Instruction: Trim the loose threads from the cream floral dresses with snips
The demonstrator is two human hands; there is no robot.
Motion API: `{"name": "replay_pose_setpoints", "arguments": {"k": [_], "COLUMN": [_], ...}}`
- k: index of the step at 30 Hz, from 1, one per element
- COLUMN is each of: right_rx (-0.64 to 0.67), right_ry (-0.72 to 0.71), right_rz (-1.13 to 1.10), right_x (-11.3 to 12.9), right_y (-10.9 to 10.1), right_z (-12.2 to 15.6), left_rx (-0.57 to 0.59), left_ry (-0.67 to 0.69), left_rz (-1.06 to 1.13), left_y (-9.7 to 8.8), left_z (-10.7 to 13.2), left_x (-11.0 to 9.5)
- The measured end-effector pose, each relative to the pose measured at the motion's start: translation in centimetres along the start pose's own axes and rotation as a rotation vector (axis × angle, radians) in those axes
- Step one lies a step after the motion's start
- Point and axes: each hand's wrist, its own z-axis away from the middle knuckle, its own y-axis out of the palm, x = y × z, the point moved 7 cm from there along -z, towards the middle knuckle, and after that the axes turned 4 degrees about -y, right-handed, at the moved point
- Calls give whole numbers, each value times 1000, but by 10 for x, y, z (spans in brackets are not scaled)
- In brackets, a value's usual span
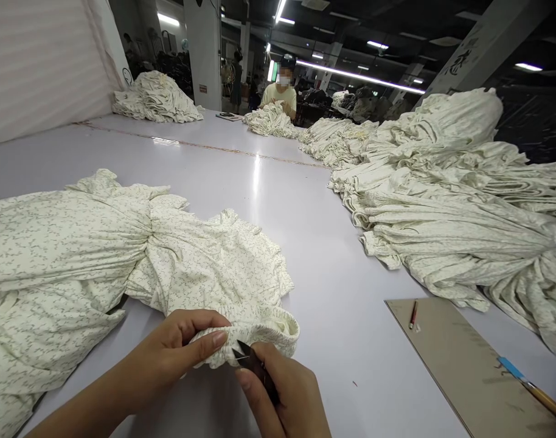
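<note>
A cream garment with a small grey-green print (209, 267) lies bunched on the pale lilac table (278, 194). My left hand (177, 347) pinches its gathered elastic hem (260, 331) between thumb and fingers, lifting it slightly off the table. My right hand (284, 392) grips small black thread snips (256, 368), whose tips sit at the lower edge of the hem, close to my left thumb. The snips' handle is mostly hidden inside my right hand.
To the right lie a large heap of the same garments (455, 207) and a brown cardboard sheet (460, 365) with a red pen (413, 314) and a wooden-handled tool (542, 398). Farther along the table, a seated co-worker (281, 94) handles another garment pile (269, 120).
</note>
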Motion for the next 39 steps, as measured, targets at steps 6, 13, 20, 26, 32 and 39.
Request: {"name": "replay_pose_setpoints", "arguments": {"k": [6,13,20,26,32,39], "right_rx": [24,6,16,7,-5,30], "right_ry": [-51,-35,-49,-105,-89,-92], "right_rz": [57,31,20,90,82,96], "right_x": [-1,-2,0,2,3,2], "right_y": [3,0,0,0,-3,-1], "right_z": [1,3,1,-2,1,2], "left_rx": [46,87,116,73,108,130], "left_ry": [9,-29,-37,-13,-14,-3], "left_rz": [-56,-51,-41,-84,-60,-49], "left_y": [4,2,5,4,4,6], "left_z": [0,-3,-5,-2,-3,-3], "left_x": [-6,1,0,-3,-4,-5]}}
